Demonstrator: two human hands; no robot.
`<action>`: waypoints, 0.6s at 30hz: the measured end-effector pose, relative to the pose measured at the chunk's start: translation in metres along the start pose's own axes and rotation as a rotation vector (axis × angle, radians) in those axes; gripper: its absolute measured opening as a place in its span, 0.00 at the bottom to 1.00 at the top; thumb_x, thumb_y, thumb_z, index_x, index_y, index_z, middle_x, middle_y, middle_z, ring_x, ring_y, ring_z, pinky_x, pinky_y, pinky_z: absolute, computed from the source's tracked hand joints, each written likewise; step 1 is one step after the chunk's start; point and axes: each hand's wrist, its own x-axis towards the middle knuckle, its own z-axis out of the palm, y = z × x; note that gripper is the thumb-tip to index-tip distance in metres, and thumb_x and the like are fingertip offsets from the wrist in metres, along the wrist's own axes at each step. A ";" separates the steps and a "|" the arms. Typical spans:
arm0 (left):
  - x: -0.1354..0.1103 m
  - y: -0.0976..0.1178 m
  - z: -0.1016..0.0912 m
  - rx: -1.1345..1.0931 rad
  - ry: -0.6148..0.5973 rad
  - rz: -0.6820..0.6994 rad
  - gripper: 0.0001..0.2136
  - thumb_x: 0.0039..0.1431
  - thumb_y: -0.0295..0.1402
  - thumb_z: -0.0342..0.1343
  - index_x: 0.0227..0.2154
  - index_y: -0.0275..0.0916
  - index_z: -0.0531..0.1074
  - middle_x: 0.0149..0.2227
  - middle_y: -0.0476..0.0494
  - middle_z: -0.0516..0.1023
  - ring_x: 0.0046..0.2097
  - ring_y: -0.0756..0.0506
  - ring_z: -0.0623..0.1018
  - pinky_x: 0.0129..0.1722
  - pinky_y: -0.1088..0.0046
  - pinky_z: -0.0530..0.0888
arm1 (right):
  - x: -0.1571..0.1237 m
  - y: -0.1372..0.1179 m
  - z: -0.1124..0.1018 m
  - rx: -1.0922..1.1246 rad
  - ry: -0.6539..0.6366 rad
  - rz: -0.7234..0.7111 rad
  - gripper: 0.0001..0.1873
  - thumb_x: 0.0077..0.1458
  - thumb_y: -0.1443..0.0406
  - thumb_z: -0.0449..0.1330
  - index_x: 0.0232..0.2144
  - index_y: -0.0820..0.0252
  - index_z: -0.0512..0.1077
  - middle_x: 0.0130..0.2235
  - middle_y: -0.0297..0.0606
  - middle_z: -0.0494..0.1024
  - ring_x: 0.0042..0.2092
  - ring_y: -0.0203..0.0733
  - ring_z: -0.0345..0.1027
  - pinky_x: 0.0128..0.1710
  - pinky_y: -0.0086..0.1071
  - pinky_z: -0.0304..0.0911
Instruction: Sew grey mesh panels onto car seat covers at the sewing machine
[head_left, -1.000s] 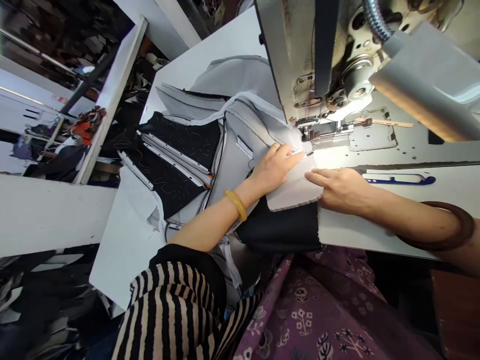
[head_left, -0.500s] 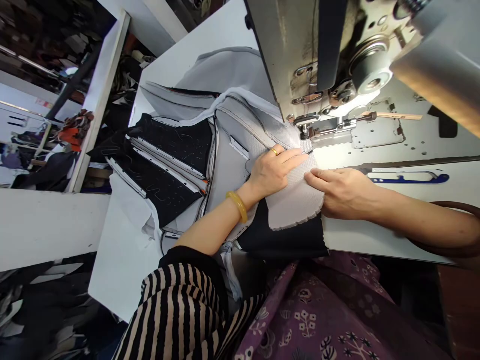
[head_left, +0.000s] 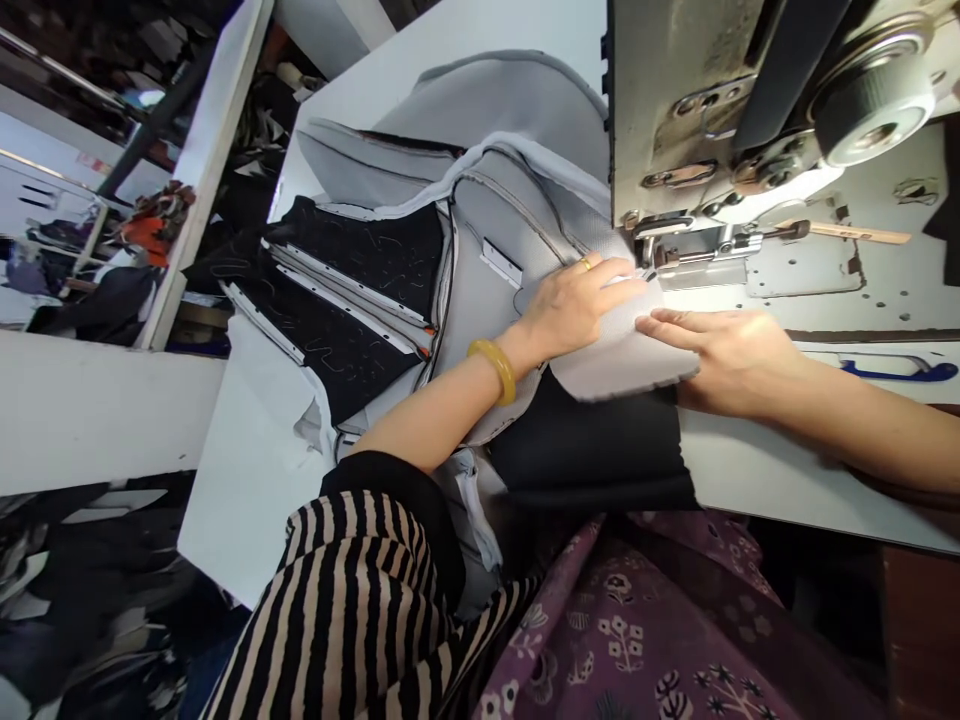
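Note:
My left hand (head_left: 574, 305), with a ring and a yellow bangle (head_left: 493, 372), lies flat on a light grey fabric panel (head_left: 611, 362), fingers stretched toward the presser foot (head_left: 664, 240) of a sewing machine (head_left: 675, 110). At that panel's right edge, my right hand (head_left: 724, 352) pinches the fabric between thumb and fingers, holding its front edge slightly raised. A black fabric piece (head_left: 592, 450) lies beneath the panel, toward my lap. The panel's far end is at the presser foot; the needle tip cannot be made out.
A larger sewn grey cover (head_left: 510, 95) spreads left of the machine, with black sections (head_left: 375, 265) and white strips. A blue-handled tool (head_left: 907, 370) lies right on the white table (head_left: 232, 500). Fabric scraps (head_left: 97, 590) are heaped lower left.
The camera view has shifted, so the machine appears farther right and larger. My right hand has lifted and folded the grey panel's front edge upward, exposing more black fabric. My left hand stays pressed on it.

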 end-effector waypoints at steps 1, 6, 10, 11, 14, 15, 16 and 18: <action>0.002 -0.002 0.000 -0.001 -0.001 0.000 0.24 0.60 0.20 0.40 0.53 0.43 0.72 0.54 0.46 0.73 0.51 0.44 0.72 0.47 0.66 0.72 | 0.002 0.001 -0.002 -0.018 -0.010 -0.020 0.15 0.53 0.73 0.53 0.20 0.60 0.75 0.45 0.44 0.78 0.40 0.41 0.69 0.32 0.34 0.61; 0.016 -0.012 0.002 0.016 -0.035 0.019 0.23 0.63 0.21 0.39 0.53 0.43 0.72 0.55 0.46 0.72 0.54 0.43 0.71 0.50 0.65 0.71 | 0.007 0.008 -0.010 -0.046 -0.053 -0.002 0.13 0.52 0.73 0.54 0.22 0.60 0.75 0.47 0.41 0.79 0.41 0.41 0.70 0.27 0.33 0.54; -0.001 -0.009 -0.020 0.001 -0.114 0.066 0.24 0.61 0.20 0.41 0.56 0.42 0.68 0.61 0.45 0.67 0.58 0.42 0.69 0.56 0.63 0.68 | 0.005 0.007 -0.011 -0.050 -0.103 0.031 0.12 0.53 0.69 0.53 0.28 0.62 0.77 0.50 0.44 0.77 0.43 0.43 0.69 0.26 0.33 0.53; -0.013 -0.002 -0.030 -0.029 -0.154 0.068 0.24 0.59 0.21 0.44 0.58 0.43 0.66 0.63 0.45 0.65 0.60 0.42 0.68 0.58 0.61 0.67 | 0.004 0.005 -0.012 -0.045 -0.106 0.049 0.12 0.54 0.67 0.53 0.31 0.62 0.78 0.51 0.46 0.76 0.45 0.44 0.68 0.26 0.33 0.53; -0.055 0.030 -0.059 -0.145 -0.274 0.075 0.33 0.53 0.25 0.53 0.63 0.43 0.57 0.66 0.42 0.60 0.66 0.39 0.62 0.61 0.57 0.65 | 0.004 -0.006 -0.021 -0.065 -0.161 0.079 0.14 0.53 0.64 0.56 0.37 0.65 0.78 0.56 0.52 0.71 0.50 0.49 0.65 0.27 0.33 0.54; -0.067 0.042 -0.063 -0.163 -0.267 0.062 0.35 0.52 0.26 0.53 0.65 0.42 0.54 0.67 0.40 0.57 0.67 0.38 0.60 0.62 0.56 0.64 | 0.004 -0.010 -0.025 -0.080 -0.199 0.076 0.13 0.53 0.65 0.56 0.36 0.65 0.78 0.55 0.53 0.71 0.49 0.50 0.65 0.27 0.33 0.54; -0.076 0.053 -0.063 -0.161 -0.230 0.026 0.36 0.52 0.27 0.53 0.65 0.40 0.52 0.68 0.38 0.56 0.67 0.37 0.59 0.62 0.54 0.64 | 0.004 -0.014 -0.028 -0.096 -0.238 0.070 0.11 0.52 0.66 0.57 0.33 0.65 0.78 0.53 0.55 0.72 0.47 0.50 0.65 0.27 0.34 0.54; -0.081 0.068 -0.052 -0.145 -0.131 -0.054 0.33 0.54 0.26 0.51 0.64 0.37 0.54 0.66 0.36 0.59 0.66 0.37 0.61 0.61 0.54 0.64 | 0.001 -0.021 -0.031 -0.111 -0.271 0.090 0.08 0.51 0.68 0.57 0.28 0.65 0.76 0.46 0.55 0.74 0.41 0.47 0.64 0.26 0.34 0.53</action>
